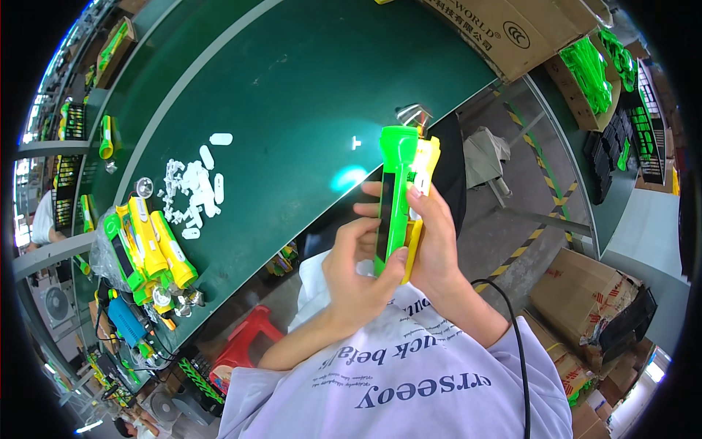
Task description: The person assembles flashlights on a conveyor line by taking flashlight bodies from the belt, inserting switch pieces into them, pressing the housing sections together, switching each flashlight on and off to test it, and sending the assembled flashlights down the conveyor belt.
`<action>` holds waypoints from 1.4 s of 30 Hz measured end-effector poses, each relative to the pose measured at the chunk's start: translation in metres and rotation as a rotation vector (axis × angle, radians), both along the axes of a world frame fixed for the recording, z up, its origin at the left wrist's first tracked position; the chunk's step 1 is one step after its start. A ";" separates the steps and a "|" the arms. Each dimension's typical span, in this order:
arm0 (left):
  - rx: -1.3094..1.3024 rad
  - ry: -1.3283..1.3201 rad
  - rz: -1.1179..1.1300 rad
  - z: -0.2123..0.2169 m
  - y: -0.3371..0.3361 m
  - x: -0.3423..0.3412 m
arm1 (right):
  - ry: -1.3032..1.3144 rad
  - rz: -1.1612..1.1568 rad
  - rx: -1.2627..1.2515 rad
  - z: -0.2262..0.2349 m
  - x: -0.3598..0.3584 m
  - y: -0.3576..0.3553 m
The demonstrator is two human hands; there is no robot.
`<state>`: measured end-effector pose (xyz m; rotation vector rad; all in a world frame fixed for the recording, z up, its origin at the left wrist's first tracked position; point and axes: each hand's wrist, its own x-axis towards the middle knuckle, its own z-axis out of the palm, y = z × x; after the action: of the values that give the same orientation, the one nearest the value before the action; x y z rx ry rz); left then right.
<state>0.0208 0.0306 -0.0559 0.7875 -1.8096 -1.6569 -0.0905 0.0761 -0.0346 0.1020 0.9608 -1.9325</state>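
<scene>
My left hand (pixel 358 267) and my right hand (pixel 437 238) are both closed round a flashlight in front of my chest, above the table's near edge. Its green casing (pixel 397 201) faces left, with a dark strip along the side. A yellow casing part (pixel 427 157) lies along its right side, a little apart at the head end. My left thumb presses low on the body, and my right thumb rests on a white piece near the middle. Beyond the head end sits a shiny lamp reflector (pixel 414 115). Whether it is attached is unclear.
On the green table (pixel 292 88) lie a pile of small white plastic parts (pixel 194 186) and several yellow and green flashlights (pixel 150 241) at the left. A bright light spot (pixel 349 178) shows nearby. Cardboard boxes (pixel 504 33) stand at the far right; a red stool (pixel 245 340) is below.
</scene>
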 end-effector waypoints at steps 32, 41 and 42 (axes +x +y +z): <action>-0.756 -0.206 -0.146 0.012 -0.017 -0.002 | 0.155 0.041 0.105 -0.011 -0.006 0.009; -0.114 -0.056 -0.081 0.006 -0.006 0.003 | 0.270 0.108 0.342 -0.005 -0.009 0.017; -0.039 -0.059 -0.118 0.005 -0.011 0.007 | 0.269 0.090 0.355 -0.004 -0.010 0.020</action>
<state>0.0274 0.0200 -0.0512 0.7321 -1.9570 -1.6822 -0.1010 0.0963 -0.0384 0.0014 1.4581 -1.7035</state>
